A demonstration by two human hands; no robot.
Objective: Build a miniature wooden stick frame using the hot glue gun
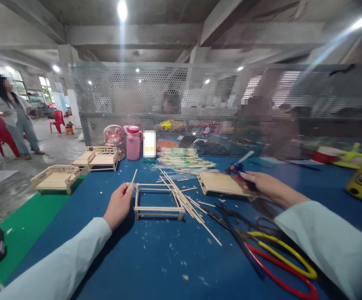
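My left hand (118, 205) is closed in a pinch on a short wooden stick (134, 175), which points up. Its fingertips are at the upper left corner of an open frame of thin wooden sticks (160, 209); whether they also grip the frame I cannot tell. My right hand (266, 187) is wrapped round a dark blue glue gun (235, 168) with a whitish stick rising from it. Below the gun lies a flat wooden stick platform (220, 183). Loose thin sticks (185, 198) lie fanned out beside the frame.
Scissors with red and yellow handles (280, 254) lie near my right forearm. Finished little wooden stick beds (57, 179) stand at left. Behind are bundled sticks (183, 158), a pink bottle (133, 143), a phone (149, 143) and a perforated metal screen (131, 96). A person (13, 110) stands far left.
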